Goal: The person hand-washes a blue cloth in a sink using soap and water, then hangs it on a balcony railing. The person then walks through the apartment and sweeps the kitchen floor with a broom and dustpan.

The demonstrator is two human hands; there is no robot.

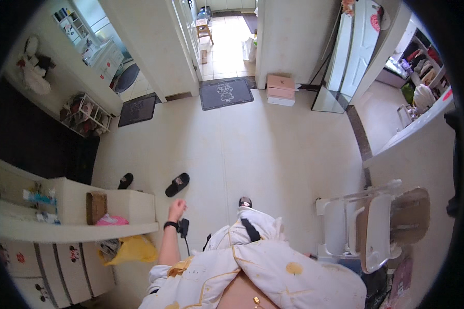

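My left hand (177,208) hangs in front of me with its fingers curled in, and nothing shows in it. Its wrist carries a black band and a small black device (183,228) with a cable. The nearest thing to it is a black slide slipper (177,184) on the floor, apart from the hand. Another dark slipper (125,180) lies farther left. Only a small skin-coloured bit of what seems to be my right hand (307,255) shows past my white patterned clothing, so its fingers cannot be made out. My foot (245,201) shows below the trouser hem.
At left, a white shelf unit (73,231) holds a cardboard box (96,208), with a yellow bag (137,250) below. A folded white high chair (377,231) stands right. Ahead are a grey doormat (226,94), pink boxes (280,89), a leaning mirror (330,101) and doorways.
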